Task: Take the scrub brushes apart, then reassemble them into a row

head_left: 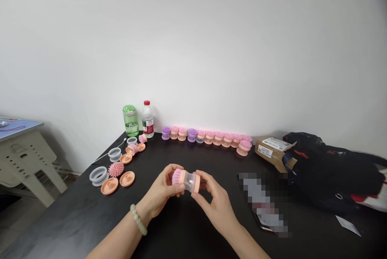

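A small silicone scrub brush (190, 181) is held sideways above the black table, with pink bristles to the left, a clear middle and a peach disc at its right end. My left hand (163, 190) is closed around the bristle end, a beaded bracelet on its wrist. Thumb and fingers of my right hand (216, 200) pinch the peach disc. Left of my hands lie loose parts: a pink bristle head (116, 169), clear rings such as the nearest one (99, 184), and several peach discs, among them one at the front (109, 186).
Along the wall runs a row of pink and purple brushes (208, 138). A green bottle (130, 128) and a red-capped water bottle (148, 124) stand at the back left. On the right are a cardboard box (269, 154), a black bag (326, 178), a blurred-out phone-like object (263, 202) and a card (348, 225).
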